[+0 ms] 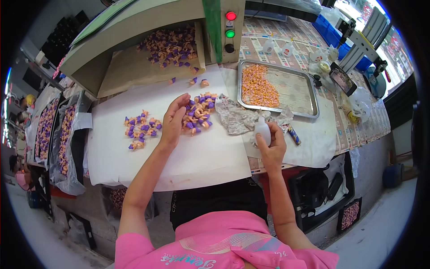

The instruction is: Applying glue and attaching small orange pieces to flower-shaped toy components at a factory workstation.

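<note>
My right hand (274,145) is closed around a small white squeeze bottle (262,130), its narrow nozzle pointing up. Bent slightly at the fingers, my left hand (172,123) stands on edge against the left side of a pile of small peach and purple plastic parts (201,112). Nothing shows in that hand, and its palm faces the pile. A looser group of the same parts (142,129) lies to its left on the white sheet (210,157). Between the pile and the bottle rests a crumpled, stained cloth (233,115).
A metal tray (316,105) partly filled with small orange-pink pieces sits behind my right hand. A blue tube-like item (294,136) lies beside that hand. A machine housing (112,38) with more parts inside spans the back. Phone on a stand (343,80) is at right.
</note>
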`<action>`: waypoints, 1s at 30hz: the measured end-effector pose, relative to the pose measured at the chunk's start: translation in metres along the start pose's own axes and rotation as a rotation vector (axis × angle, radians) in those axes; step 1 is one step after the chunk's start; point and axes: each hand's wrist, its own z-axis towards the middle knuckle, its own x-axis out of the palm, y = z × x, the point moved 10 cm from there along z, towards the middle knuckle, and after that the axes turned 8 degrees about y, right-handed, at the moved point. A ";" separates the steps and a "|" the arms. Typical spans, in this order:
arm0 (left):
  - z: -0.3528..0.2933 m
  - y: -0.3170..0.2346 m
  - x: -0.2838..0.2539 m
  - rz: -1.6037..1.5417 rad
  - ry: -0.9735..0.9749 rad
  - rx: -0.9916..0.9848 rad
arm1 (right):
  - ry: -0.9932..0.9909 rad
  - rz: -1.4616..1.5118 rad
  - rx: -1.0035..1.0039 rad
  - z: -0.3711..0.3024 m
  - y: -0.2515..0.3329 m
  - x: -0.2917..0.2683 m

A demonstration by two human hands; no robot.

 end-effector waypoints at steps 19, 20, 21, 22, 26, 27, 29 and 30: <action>-0.095 -0.032 -0.034 0.611 -0.203 0.234 | 0.123 0.074 0.031 -0.054 0.011 0.089; -0.095 -0.043 -0.023 0.750 -0.176 0.349 | 0.166 0.033 0.029 -0.055 0.013 0.092; -0.091 -0.043 -0.022 0.748 -0.174 0.348 | 0.165 0.031 0.031 -0.056 0.016 0.090; -0.087 -0.044 -0.012 0.811 -0.107 0.386 | 0.188 0.069 0.064 -0.057 0.015 0.091; -0.076 -0.046 0.009 0.978 -0.012 0.419 | 0.201 -0.010 0.040 -0.058 0.014 0.077; -0.073 -0.045 0.012 0.974 -0.006 0.424 | 0.192 -0.014 0.040 -0.057 0.012 0.072; -0.069 -0.041 0.012 0.897 -0.038 0.409 | 0.193 -0.013 0.047 -0.055 0.009 0.065; -0.067 -0.040 0.017 0.892 -0.030 0.413 | 0.184 -0.017 0.049 -0.053 0.009 0.061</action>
